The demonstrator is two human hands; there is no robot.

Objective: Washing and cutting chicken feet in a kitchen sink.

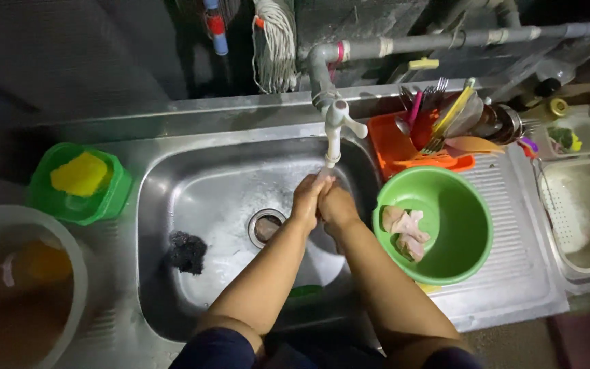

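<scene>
Left hand (306, 198) and right hand (336, 203), pressed together empty under the tap (334, 130), were mid-rinse above the sink (172, 178); rubbing palms seemingly followed.

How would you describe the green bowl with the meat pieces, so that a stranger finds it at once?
Start at the steel sink and go to the ridged draining board on its right. The green bowl stands there, below the orange cutlery basket. Only it holds pale raw meat pieces; the other green tub holds a yellow sponge.

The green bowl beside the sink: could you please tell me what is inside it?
Inside the green bowl lie a few pale raw meat pieces; whatever lies beneath them is covered.
</scene>
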